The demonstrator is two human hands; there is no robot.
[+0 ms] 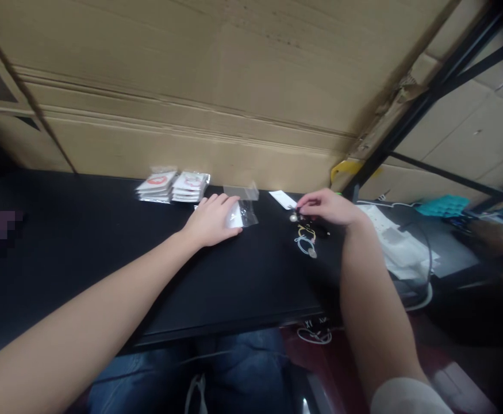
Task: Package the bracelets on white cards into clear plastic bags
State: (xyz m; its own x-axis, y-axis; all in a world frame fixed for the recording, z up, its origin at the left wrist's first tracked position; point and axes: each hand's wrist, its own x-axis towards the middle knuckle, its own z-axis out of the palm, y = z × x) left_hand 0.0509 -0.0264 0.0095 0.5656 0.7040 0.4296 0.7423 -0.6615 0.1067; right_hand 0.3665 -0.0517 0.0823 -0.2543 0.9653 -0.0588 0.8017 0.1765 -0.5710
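While the left hand (211, 219) lies on a small clear plastic bag (248, 216) with something white inside, its fingers (225, 201) slightly spread and not closed on anything, the right hand (326, 207) is held over the black table (83, 270). Its fingertips (303, 201) pinch narrowly on what seems to be a small charm (294, 217) with a silver bead, though the view there is poor. Tangled cords with pendants (306, 241) lie just below that hand, and a white card (282, 199) lies near the fingertips. Two stacks of printed packets (173, 187) and a clear plastic sleeve (241, 191) sit beyond the left hand, against a cardboard box (191, 86).
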